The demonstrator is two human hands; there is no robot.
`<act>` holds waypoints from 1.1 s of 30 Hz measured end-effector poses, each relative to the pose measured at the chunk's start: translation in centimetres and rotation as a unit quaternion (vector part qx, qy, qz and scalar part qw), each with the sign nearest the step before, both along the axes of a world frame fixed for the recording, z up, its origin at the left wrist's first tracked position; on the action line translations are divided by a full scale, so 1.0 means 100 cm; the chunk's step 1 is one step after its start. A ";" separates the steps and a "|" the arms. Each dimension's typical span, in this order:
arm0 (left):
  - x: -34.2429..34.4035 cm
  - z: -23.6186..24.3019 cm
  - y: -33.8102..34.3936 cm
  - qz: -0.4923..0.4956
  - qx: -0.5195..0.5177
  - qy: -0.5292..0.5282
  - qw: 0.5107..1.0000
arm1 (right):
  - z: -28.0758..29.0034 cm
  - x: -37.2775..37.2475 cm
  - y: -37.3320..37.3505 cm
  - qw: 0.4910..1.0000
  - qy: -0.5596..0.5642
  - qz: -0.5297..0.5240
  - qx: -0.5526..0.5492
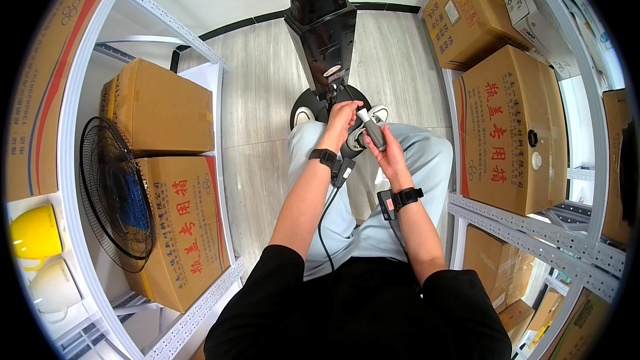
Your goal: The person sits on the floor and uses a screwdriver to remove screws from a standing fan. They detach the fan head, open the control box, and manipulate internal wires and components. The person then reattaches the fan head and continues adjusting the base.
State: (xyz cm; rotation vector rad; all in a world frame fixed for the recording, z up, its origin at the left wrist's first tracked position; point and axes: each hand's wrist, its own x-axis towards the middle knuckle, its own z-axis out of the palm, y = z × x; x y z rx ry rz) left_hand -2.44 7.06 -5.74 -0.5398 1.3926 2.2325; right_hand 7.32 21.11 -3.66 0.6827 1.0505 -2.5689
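Observation:
A tall black stand (325, 47) with a round base (303, 101) rises in front of me, between my feet. My right hand (390, 153) is closed round a grey-handled tool (374, 132) with a pale collar, which looks like a screwdriver. Its thin dark end runs up toward the stand's lower part. Just left of it, my left hand (343, 119) is bent close to the stand, fingers pinched near the tool's front end. What they grip is too small to make out. A rounded light-and-dark object (356, 139) sits between my hands, partly hidden.
Metal shelves flank me on both sides. On the left are cardboard boxes (170, 103), a black wire fan guard (100, 193), a yellow mug (35, 233) and a white mug (55, 291). More boxes (500, 127) fill the right shelves. A wall stands behind the stand.

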 end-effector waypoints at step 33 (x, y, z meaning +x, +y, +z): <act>0.001 -0.001 -0.007 -0.009 -0.030 0.004 1.000 | 0.002 -0.006 -0.006 0.997 0.000 0.044 0.061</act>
